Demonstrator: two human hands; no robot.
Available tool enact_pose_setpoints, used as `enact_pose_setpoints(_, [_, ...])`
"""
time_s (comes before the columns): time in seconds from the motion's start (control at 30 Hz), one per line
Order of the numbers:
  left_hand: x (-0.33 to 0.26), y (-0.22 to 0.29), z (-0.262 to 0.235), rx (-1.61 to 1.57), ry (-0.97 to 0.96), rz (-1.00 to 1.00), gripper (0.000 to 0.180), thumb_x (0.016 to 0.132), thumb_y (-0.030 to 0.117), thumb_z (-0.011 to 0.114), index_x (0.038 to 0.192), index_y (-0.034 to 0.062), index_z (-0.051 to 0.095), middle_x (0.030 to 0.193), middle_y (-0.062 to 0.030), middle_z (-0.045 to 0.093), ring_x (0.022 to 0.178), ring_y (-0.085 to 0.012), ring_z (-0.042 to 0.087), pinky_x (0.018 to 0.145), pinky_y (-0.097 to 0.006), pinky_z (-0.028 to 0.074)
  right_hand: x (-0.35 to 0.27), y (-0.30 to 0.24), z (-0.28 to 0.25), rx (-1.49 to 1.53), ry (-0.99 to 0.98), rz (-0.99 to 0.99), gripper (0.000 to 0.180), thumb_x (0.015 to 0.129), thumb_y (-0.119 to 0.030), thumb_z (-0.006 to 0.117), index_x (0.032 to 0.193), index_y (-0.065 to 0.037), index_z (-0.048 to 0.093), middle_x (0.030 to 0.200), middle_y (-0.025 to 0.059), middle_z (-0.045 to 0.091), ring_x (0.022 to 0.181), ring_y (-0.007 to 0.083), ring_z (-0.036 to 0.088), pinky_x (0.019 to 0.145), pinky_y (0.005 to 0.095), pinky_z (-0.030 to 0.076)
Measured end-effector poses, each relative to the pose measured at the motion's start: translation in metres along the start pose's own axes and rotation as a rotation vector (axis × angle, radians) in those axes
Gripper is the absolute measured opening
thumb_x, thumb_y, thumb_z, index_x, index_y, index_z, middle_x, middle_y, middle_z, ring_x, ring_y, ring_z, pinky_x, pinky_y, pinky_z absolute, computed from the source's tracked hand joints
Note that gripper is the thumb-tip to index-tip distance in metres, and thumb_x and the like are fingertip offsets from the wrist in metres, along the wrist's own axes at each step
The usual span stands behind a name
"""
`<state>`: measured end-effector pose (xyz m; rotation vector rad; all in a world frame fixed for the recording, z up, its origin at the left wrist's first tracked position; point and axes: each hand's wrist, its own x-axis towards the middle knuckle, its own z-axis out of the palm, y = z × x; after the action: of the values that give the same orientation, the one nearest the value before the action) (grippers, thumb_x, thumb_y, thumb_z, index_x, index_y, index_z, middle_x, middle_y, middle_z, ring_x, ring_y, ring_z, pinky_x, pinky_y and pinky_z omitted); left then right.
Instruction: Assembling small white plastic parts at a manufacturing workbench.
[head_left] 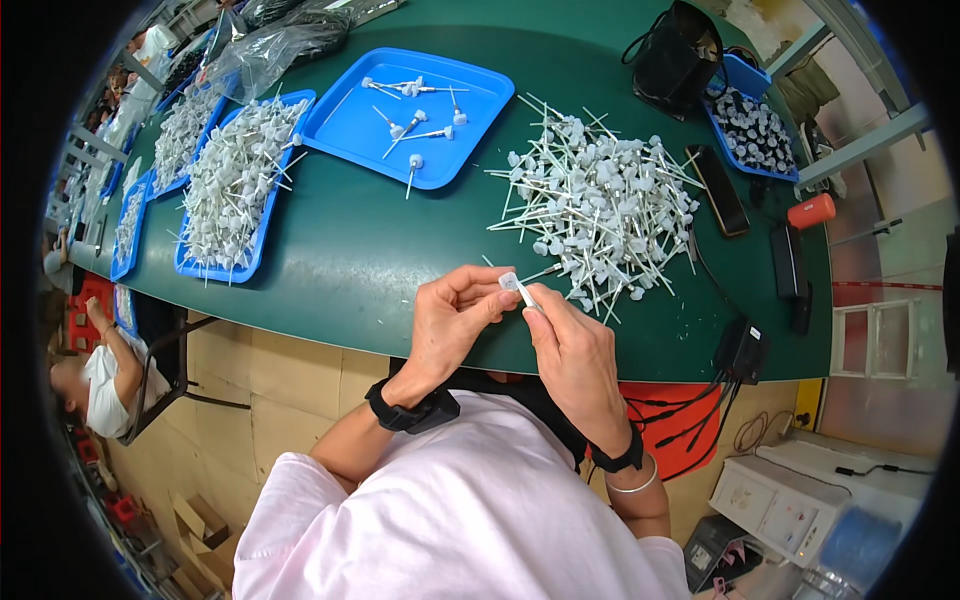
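Near the table's front edge, my left hand [455, 318] pinches a small part with a translucent white head [509, 282] between thumb and fingers. My right hand [578, 352] is closed on a slim, pale, pointed tool [527, 296], its tip touching or right beside that head; its exact kind is too small to tell. Just beyond my hands spreads a large loose pile of white-headed parts with thin stems [600, 205]. In the blue tray [340, 125] farther off lie several similar parts, spaced apart.
Blue trays heaped with white parts [235, 190] stand at the left. On the right are a phone [718, 190], a black bag [680, 60], a blue bin of dark-and-white pieces [755, 135] and a black box with cables [740, 350]. Another person [110, 370] sits at the far left.
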<state>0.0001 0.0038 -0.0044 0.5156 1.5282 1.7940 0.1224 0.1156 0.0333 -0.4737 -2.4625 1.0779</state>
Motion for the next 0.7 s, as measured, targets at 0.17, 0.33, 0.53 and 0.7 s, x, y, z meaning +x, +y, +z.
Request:
enact_pose_setpoints(0.17, [-0.0042, 0.001, 0.0029, 0.009, 0.027, 0.039, 0.024, 0.09, 0.003, 0.068, 0.112, -0.0037, 0.066, 0.098, -0.0115, 0.072, 0.087, -0.0117, 0.068, 0.077, -0.023, 0.055, 0.0022, -0.0011, 0.0022, -0.062, 0.006, -0.036, 0.019, 0.094, -0.009, 0.057, 0.112, -0.003, 0.055, 0.088, 0.016, 0.065, 0.068, 0.0378, 0.064, 0.053, 0.0433, 0.049])
enact_pose_setpoints(0.33, [-0.0058, -0.001, 0.0042, 0.031, 0.035, 0.068, 0.023, 0.09, 0.001, 0.068, 0.112, -0.0038, 0.066, 0.099, -0.0113, 0.072, 0.089, -0.0124, 0.068, 0.079, -0.024, 0.055, 0.0029, -0.0002, 0.0024, -0.084, -0.001, -0.053, 0.019, 0.095, -0.01, 0.056, 0.112, -0.002, 0.054, 0.086, 0.0164, 0.065, 0.066, 0.0382, 0.063, 0.052, 0.0441, 0.049])
enact_pose_setpoints(0.53, [-0.0057, -0.008, 0.0034, 0.109, 0.069, 0.131, 0.023, 0.088, 0.002, 0.069, 0.111, -0.0022, 0.067, 0.096, -0.0097, 0.073, 0.088, -0.0118, 0.069, 0.078, -0.024, 0.055, 0.0022, -0.0004, 0.0037, -0.114, -0.017, -0.045, 0.02, 0.095, -0.01, 0.056, 0.113, -0.001, 0.055, 0.083, 0.0175, 0.065, 0.066, 0.0383, 0.064, 0.052, 0.0446, 0.049])
enact_pose_setpoints(0.7, [-0.0069, -0.0059, 0.0032, 0.272, 0.105, 0.196, 0.022, 0.087, 0.003, 0.07, 0.109, -0.0008, 0.069, 0.094, -0.0089, 0.074, 0.087, -0.0121, 0.07, 0.077, -0.024, 0.055, 0.0025, -0.0008, 0.0041, -0.117, -0.022, -0.043, 0.021, 0.095, -0.011, 0.055, 0.113, -0.001, 0.055, 0.081, 0.0177, 0.064, 0.064, 0.0386, 0.063, 0.052, 0.0452, 0.049])
